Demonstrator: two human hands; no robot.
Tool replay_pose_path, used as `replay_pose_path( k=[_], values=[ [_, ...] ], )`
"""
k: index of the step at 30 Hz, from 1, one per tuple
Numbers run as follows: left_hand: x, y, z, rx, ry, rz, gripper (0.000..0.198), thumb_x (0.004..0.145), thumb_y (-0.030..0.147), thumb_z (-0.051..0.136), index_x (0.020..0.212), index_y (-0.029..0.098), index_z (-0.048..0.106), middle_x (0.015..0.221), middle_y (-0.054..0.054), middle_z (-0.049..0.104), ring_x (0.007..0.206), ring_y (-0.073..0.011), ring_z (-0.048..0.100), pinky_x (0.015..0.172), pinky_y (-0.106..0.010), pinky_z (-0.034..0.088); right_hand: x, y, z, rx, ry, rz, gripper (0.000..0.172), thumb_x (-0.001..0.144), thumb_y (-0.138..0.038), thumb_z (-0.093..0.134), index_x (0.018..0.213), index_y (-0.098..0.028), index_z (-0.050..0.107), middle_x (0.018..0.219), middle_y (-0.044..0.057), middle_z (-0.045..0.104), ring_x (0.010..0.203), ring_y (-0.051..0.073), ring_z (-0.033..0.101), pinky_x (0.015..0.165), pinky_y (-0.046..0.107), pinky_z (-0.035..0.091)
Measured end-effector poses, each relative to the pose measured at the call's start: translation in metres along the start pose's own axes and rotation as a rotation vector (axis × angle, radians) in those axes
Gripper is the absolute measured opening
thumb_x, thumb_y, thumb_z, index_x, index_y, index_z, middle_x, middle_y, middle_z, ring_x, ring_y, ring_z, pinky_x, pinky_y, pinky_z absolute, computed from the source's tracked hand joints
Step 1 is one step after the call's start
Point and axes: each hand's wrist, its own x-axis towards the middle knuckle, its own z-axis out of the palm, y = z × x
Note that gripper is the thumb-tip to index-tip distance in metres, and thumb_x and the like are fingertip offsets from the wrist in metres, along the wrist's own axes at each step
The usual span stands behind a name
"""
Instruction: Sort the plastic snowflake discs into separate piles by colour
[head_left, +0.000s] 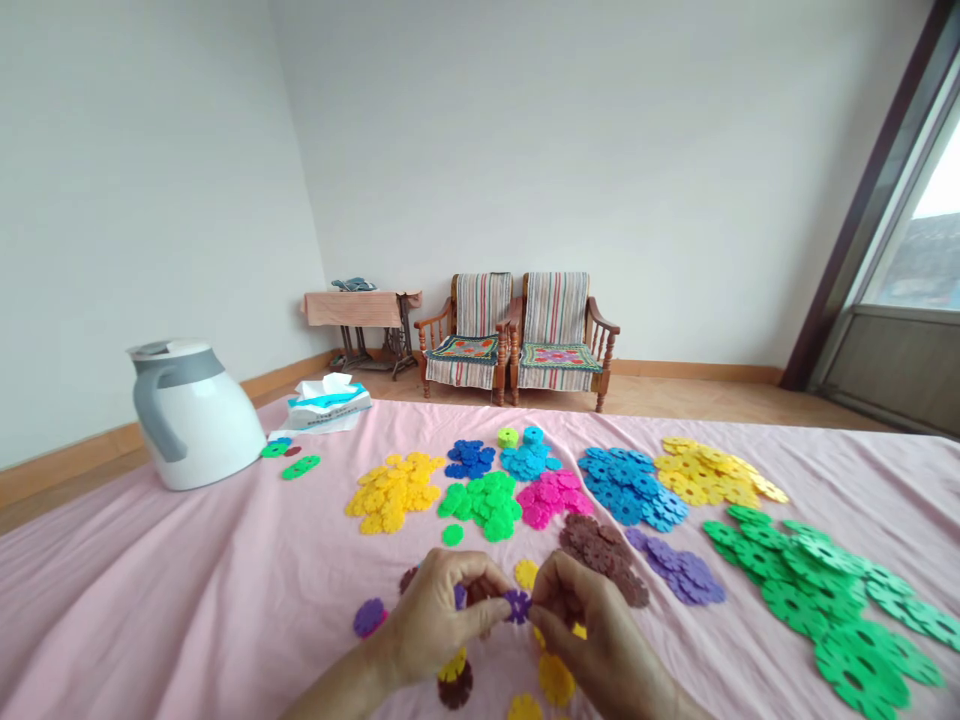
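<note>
Between my two hands is a small purple flower-shaped plastic disc (517, 606), notched round its edge. My left hand (442, 615) is closed, thumb and forefinger pinching the disc's left side. From the other side my right hand (589, 620) pinches it too, fingers curled. Beneath and around the hands lie a yellow disc (526, 573), a brown disc (455, 688) and another yellow disc (556, 680). Left of my left hand a purple disc (370, 615) overlaps a pink one. My fingers partly hide other discs under them.
Colour-sorted disc piles cover the pink cloth (187, 600): yellow (396, 490), light green (484, 505), pink (555, 497), blue (630, 485), brown (600, 555), purple (679, 568) and large green (810, 580). A white jug (206, 425) and tissue pack (328, 405) stand left. Two armchairs (555, 320) are beyond.
</note>
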Motion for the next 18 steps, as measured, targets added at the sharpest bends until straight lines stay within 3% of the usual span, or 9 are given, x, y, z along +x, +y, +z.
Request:
replay_pose_path(
  k=[6, 9, 12, 14, 18],
  values=[
    [-0.004, -0.001, 0.005, 0.000, 0.013, 0.008, 0.019, 0.077, 0.031, 0.068, 0.078, 0.013, 0.071, 0.059, -0.002, 0.064, 0.052, -0.0097, 0.053, 0.052, -0.020, 0.039, -0.002, 0.006, 0.008, 0.006, 0.026, -0.036, 0.006, 0.075, -0.019, 0.052, 0.071, -0.020, 0.048, 0.059, -0.006, 0.046, 0.052, 0.009, 0.043, 0.049, 0.020, 0.033],
    [-0.004, -0.002, 0.000, 0.026, 0.005, 0.013, 0.020, 0.079, 0.032, 0.065, 0.080, 0.013, 0.070, 0.065, -0.003, 0.067, 0.056, -0.0113, 0.056, 0.055, -0.021, 0.042, -0.001, -0.005, -0.002, -0.093, 0.033, -0.056, 0.005, 0.076, -0.018, 0.052, 0.071, -0.020, 0.051, 0.060, -0.004, 0.051, 0.055, 0.010, 0.047, 0.051, 0.021, 0.036],
    [-0.003, -0.009, -0.018, 0.157, 0.093, 0.050, 0.017, 0.080, 0.030, 0.063, 0.079, 0.014, 0.070, 0.073, -0.004, 0.068, 0.065, -0.0135, 0.058, 0.061, -0.023, 0.043, 0.005, -0.012, -0.035, -0.246, 0.100, -0.074, 0.007, 0.078, -0.022, 0.049, 0.072, -0.020, 0.053, 0.064, -0.002, 0.057, 0.058, 0.012, 0.052, 0.053, 0.022, 0.037],
    [-0.004, -0.018, -0.035, 0.266, 0.136, 0.057, 0.015, 0.080, 0.027, 0.061, 0.078, 0.015, 0.069, 0.074, -0.004, 0.065, 0.067, -0.0133, 0.056, 0.062, -0.023, 0.042, 0.012, -0.006, -0.068, -0.316, 0.110, -0.016, 0.012, 0.082, -0.025, 0.043, 0.076, -0.021, 0.053, 0.055, -0.004, 0.053, 0.049, 0.012, 0.049, 0.049, 0.023, 0.036],
    [-0.008, -0.036, -0.065, 0.353, 0.059, 0.016, 0.009, 0.073, 0.018, 0.063, 0.080, 0.015, 0.068, 0.077, -0.002, 0.060, 0.067, -0.0120, 0.052, 0.062, -0.021, 0.041, 0.021, 0.029, -0.135, -0.617, 0.161, 0.032, 0.014, 0.074, -0.029, 0.048, 0.066, -0.021, 0.056, 0.053, -0.003, 0.054, 0.051, 0.013, 0.049, 0.050, 0.024, 0.035]
  ],
)
